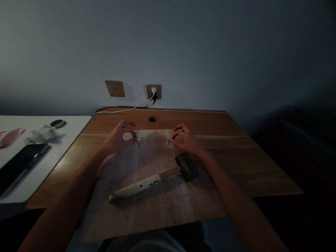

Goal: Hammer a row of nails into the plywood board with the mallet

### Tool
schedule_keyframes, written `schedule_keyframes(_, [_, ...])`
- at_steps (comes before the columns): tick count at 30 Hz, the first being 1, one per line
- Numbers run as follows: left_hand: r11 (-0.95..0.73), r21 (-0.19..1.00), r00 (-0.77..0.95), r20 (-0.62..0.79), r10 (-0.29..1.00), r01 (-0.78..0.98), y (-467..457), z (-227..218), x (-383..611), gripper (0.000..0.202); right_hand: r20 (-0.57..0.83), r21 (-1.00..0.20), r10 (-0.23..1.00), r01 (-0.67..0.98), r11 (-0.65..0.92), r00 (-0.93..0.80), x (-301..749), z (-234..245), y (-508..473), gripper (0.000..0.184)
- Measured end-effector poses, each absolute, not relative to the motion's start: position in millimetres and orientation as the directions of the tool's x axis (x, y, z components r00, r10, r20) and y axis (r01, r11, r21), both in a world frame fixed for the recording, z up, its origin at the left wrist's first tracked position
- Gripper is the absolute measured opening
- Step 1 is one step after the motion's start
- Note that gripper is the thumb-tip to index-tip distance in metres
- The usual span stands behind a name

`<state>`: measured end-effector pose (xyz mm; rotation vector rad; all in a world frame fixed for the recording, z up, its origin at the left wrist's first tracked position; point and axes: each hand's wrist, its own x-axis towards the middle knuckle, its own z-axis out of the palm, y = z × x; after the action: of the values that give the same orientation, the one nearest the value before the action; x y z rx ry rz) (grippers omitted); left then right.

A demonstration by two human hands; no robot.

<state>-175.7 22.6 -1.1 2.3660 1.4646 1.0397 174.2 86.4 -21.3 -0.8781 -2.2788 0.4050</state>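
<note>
A pale board (154,203) lies on the wooden desk (236,154) in front of me. Several small nails (153,140) stand in a row near its far edge. My left hand (119,137) pinches at the left end of the row, fingers curled together. My right hand (185,140) pinches at the right end, thumb and forefinger closed on something too small to make out. A mallet (157,177) with a dark head and a worn pale handle rests on the board just behind my right wrist.
A white cable (126,109) runs from a wall socket (154,91) onto the desk. A white table (34,168) at left holds a dark phone (21,162), a crumpled wrapper and a small black disc. The right side is dark.
</note>
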Motion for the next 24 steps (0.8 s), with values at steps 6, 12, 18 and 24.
schedule_keyframes(6, [-0.542,0.459,0.37,0.415,0.832,0.704,18,-6,-158,0.017,0.432,-0.483,0.639,0.435,0.76,-0.636,169,-22,84,0.013])
schedule_keyframes(12, [-0.496,0.422,0.294,0.458,0.839,0.759,19,-14,-149,0.02,0.415,-0.5,0.673,0.464,0.731,-0.613,169,-22,85,0.011])
schedule_keyframes(18, [-0.38,0.382,0.186,0.455,0.871,0.843,21,-21,-146,0.018,0.413,-0.552,0.686,0.435,0.712,-0.599,162,-4,99,0.01])
schedule_keyframes(24, [-0.403,0.41,0.218,0.428,0.877,0.818,25,-15,-141,0.016,0.387,-0.523,0.647,0.422,0.74,-0.657,136,4,111,0.006])
